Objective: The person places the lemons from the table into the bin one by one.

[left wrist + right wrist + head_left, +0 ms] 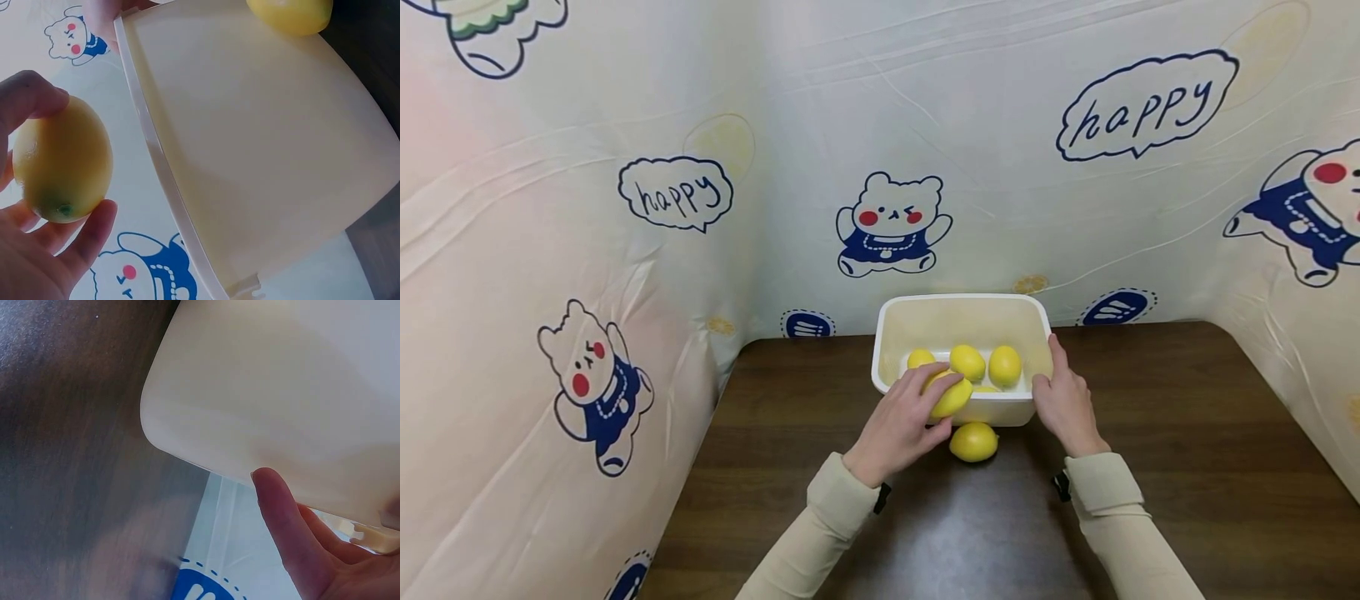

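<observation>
My left hand [898,421] holds a yellow lemon [953,395] between thumb and fingers, just at the near rim of a white plastic bin [1006,410]. The left wrist view shows that lemon [65,159] gripped beside the bin's rim, its greenish tip facing the camera. With the thumb on its outer wall, my right hand [1066,404] grips the bin's right side; the right wrist view shows the thumb [278,519] against the wall. Several lemons [967,363] lie inside the bin, one partly hidden by the near rim. Another lemon [973,442] rests on the table in front of the bin.
The bin stands on a dark brown wooden table [1165,433], near its far edge. Behind and at both sides hangs a pale curtain [1000,208] printed with cartoon bears and "happy" bubbles.
</observation>
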The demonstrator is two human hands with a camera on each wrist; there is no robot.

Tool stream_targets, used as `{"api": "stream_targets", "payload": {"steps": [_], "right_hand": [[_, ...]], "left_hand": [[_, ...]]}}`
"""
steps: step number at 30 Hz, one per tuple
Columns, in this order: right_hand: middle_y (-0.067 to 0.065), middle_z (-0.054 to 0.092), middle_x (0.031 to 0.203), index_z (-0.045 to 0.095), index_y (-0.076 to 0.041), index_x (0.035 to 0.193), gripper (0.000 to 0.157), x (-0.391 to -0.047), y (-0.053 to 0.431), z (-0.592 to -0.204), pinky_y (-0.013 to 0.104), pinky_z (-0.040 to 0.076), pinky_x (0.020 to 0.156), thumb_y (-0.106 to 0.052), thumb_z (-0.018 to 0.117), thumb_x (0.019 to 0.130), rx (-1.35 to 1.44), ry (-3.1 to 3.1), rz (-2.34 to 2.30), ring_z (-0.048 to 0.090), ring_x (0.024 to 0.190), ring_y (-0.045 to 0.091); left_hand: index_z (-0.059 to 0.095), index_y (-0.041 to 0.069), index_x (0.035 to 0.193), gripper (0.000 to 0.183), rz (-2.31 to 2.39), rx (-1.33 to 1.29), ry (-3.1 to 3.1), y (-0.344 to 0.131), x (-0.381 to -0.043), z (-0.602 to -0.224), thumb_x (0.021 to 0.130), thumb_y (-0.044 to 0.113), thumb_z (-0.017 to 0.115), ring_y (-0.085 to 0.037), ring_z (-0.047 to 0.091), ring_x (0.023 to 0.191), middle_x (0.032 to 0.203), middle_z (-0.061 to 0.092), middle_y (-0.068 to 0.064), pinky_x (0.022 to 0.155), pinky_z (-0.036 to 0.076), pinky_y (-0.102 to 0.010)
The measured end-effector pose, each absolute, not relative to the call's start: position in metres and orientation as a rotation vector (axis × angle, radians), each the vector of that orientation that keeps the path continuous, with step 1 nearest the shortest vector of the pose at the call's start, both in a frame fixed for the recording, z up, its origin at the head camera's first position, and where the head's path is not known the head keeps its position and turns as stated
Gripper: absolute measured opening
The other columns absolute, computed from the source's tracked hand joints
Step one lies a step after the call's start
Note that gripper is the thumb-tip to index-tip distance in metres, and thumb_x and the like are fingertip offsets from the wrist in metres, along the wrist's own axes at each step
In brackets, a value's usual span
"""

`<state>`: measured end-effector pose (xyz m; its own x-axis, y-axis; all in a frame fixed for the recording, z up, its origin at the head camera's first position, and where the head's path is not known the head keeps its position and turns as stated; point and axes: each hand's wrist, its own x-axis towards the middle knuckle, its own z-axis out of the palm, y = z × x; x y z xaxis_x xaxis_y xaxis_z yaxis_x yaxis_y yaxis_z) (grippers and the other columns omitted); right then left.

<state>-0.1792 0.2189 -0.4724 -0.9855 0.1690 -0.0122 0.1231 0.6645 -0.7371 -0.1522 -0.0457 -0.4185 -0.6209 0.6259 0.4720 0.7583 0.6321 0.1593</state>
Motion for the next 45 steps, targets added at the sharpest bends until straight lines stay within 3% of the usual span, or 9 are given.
{"api": "stream_targets", "payload": {"steps": [31,45], "right_hand": [[0.026,0.027,0.155,0.001,-0.017,0.157,0.069,-0.178,0.221,-0.475,0.064,0.039,0.099,-0.019,0.034,0.096,-0.233,-2.812,1.257,0.05,0.118,0.045],[0.027,0.033,0.152,0.006,-0.016,0.157,0.069,-0.178,0.219,-0.476,0.063,0.039,0.097,-0.017,0.035,0.095,-0.226,-2.789,1.213,0.047,0.123,0.05]], "left_hand": [[0.052,0.016,0.134,0.051,-0.513,-1.027,-2.471,-0.027,-0.154,-0.424,0.087,0.021,0.07,-0.023,0.051,0.122,0.139,0.05,-0.009,0.104,0.045,-0.036],[0.051,0.015,0.133,0.052,-0.544,-1.054,-2.448,-0.019,-0.159,-0.426,0.086,0.019,0.071,-0.025,0.052,0.12,0.139,0.05,-0.01,0.104,0.044,-0.036]]}}
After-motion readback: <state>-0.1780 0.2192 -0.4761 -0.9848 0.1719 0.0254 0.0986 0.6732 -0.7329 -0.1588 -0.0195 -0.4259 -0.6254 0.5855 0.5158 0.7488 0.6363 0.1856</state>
